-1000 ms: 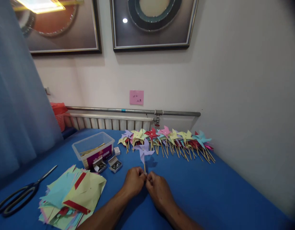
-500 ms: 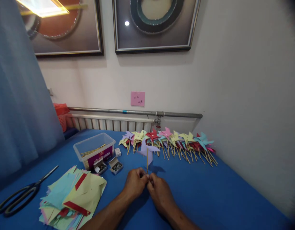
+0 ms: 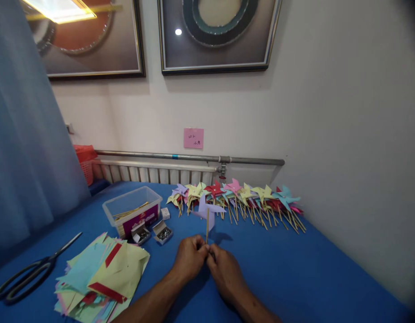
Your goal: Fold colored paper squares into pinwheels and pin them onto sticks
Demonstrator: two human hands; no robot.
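Observation:
My left hand point(image 3: 190, 258) and my right hand point(image 3: 225, 270) meet on the blue table point(image 3: 295, 273), both pinching the bottom of a thin wooden stick. The stick stands upright and carries a lilac paper pinwheel point(image 3: 207, 210) at its top. Behind it, a row of finished pinwheels point(image 3: 241, 199) in yellow, red, pink and teal lies along the far edge of the table, sticks pointing toward me.
A clear plastic box point(image 3: 133, 211) with sticks, two small open boxes of pins point(image 3: 152, 232), a pile of coloured paper squares point(image 3: 103, 273) and black scissors point(image 3: 28, 273) lie to the left. A radiator and pipe point(image 3: 190, 158) run along the wall; a curtain point(image 3: 25, 148) hangs at left.
The pinwheel's stick has gone from leaning left to standing upright, and its blades have turned. Both hands stay together at the stick's base.

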